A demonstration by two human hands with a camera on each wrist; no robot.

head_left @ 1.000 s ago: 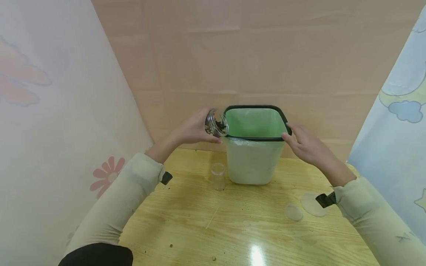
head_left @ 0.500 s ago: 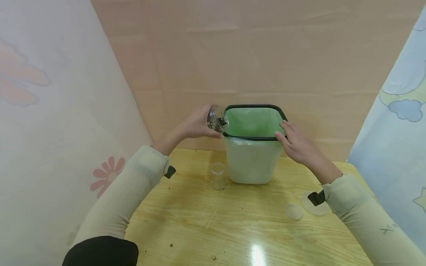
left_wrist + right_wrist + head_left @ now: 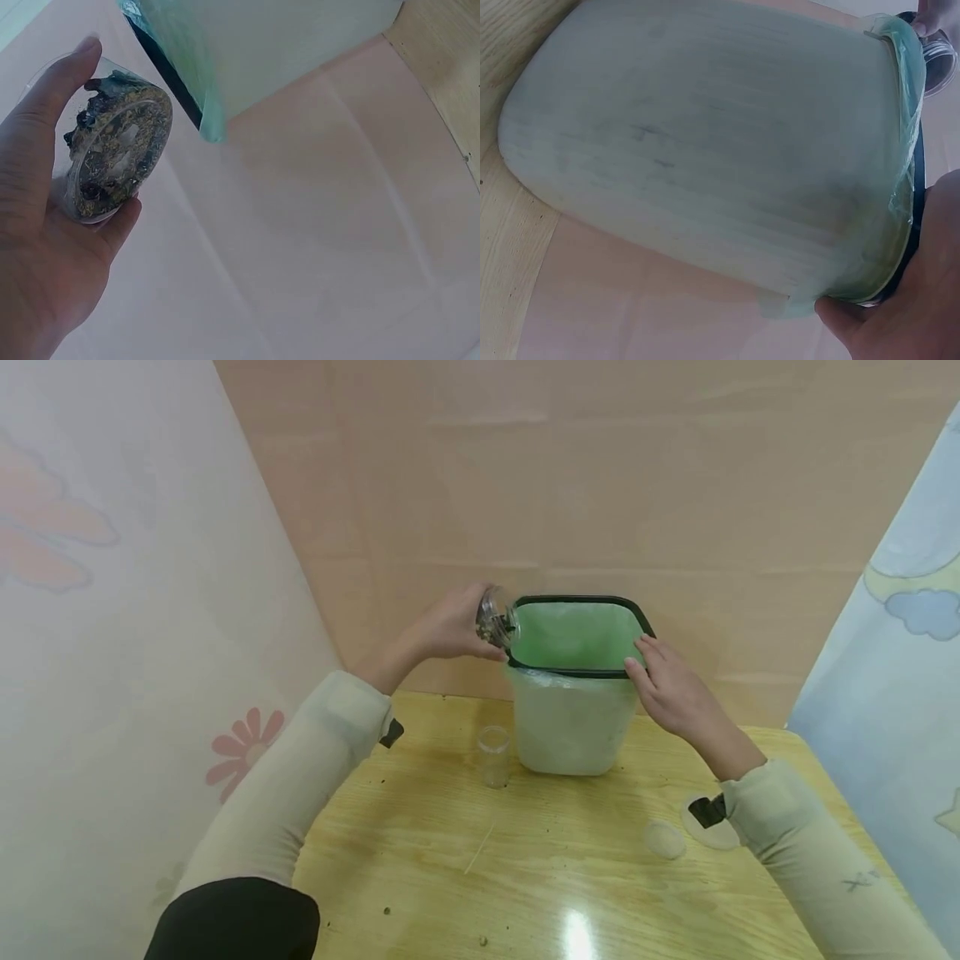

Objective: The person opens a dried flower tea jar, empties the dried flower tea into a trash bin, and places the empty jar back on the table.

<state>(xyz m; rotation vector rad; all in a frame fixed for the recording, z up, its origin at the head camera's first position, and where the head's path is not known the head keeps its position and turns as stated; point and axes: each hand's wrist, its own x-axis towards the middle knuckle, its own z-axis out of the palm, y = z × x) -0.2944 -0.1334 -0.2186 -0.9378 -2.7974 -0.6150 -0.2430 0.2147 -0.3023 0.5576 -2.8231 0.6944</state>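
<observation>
My left hand point(image 3: 448, 625) grips a clear jar point(image 3: 496, 618), tilted with its mouth facing the left rim of a trash can point(image 3: 572, 727). Dark clumps and yellowish crumbs fill the lower side of the jar point(image 3: 120, 154) in the left wrist view. The trash can is pale, with a green bag liner point(image 3: 573, 639) and a black rim ring. My right hand point(image 3: 675, 697) holds the can's right rim near the front corner; the right wrist view has its thumb outside the rim, the other fingers partly hidden. The bottom of the can's inside is hidden.
An upright clear cup point(image 3: 494, 762) stands just left of the can on the wooden table point(image 3: 570, 877). Two pale round discs point(image 3: 665, 840) lie at the right, partly under my right wrist. A thin stick point(image 3: 478, 850) and small crumbs lie nearer. Walls border the table.
My left hand has risen and shifted right with the jar, tipping it further toward the can. My right hand has slid a little leftward along the can's rim.
</observation>
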